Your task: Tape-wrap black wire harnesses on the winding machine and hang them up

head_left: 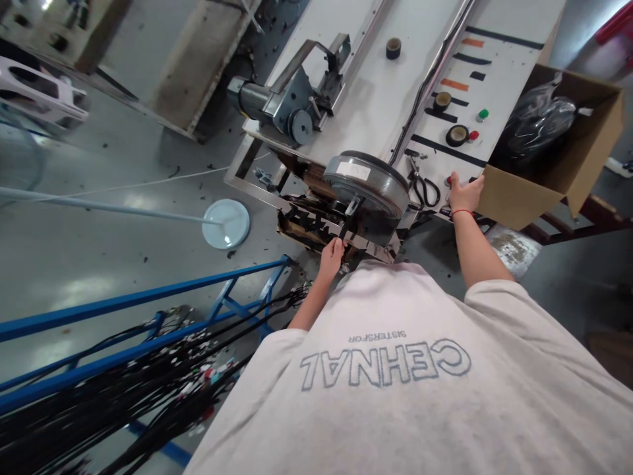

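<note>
My left hand (332,256) is closed in a pinch on the lower end of a black strip (345,227). The strip leads up to the front of a large grey roll (368,181) with a white label, mounted at the table's near end. At the table's right edge, beside the carton, my right hand (465,192) has its fingers apart, with a red band on the wrist. A small red knob or button (449,179) shows at its fingertip; whether they touch I cannot tell. Black-handled scissors (424,188) lie just left of that hand.
A motor unit (277,109) is fixed on the white table (410,39). Black tape rolls (457,135) and tape strips lie on its right side. An open carton (524,198) holds bagged black items. Left stand a blue rack (148,290) with black cables and a round pale-blue base (226,224).
</note>
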### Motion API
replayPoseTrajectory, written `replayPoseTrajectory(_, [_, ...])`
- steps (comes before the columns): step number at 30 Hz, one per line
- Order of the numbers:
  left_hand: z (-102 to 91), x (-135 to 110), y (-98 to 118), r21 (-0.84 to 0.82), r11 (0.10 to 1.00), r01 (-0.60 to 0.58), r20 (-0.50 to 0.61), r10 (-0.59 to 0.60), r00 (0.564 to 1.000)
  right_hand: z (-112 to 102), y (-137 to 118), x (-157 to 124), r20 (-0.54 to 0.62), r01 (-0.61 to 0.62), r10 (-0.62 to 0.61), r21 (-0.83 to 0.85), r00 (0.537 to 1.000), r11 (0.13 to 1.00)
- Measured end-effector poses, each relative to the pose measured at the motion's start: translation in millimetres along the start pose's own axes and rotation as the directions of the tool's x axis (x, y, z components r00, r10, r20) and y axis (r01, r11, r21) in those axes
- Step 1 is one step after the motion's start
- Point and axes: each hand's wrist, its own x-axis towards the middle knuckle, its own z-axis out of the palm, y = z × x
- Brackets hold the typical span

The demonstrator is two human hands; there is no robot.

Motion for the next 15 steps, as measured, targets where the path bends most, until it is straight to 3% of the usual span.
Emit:
replayPoseTrajectory(5, [1.3, -4.6, 7.8, -0.166, 0.977, 0.132, 0.129, -0.111, 0.985, 0.5, 0.0, -0.8, -0.019, -0.014, 0.014, 0.029, 1.0, 0.999])
replayPoseTrajectory(11, [9.9, -12.5, 14.9, -0.174, 0.98, 0.091, 0.07, -0.08, 0.994, -3.9, -5.5, -3.6, -0.004, -0.022, 0.022, 0.026, 1.0, 0.999])
replayPoseTrajectory(15, [7.9, -14.8, 18.8, -0.114, 0.991, 0.064, 0.123, -0.05, 0.991, -3.9, -5.4, -1.1, 0.032, -0.035, 0.036, -0.017, 0.999, 0.999])
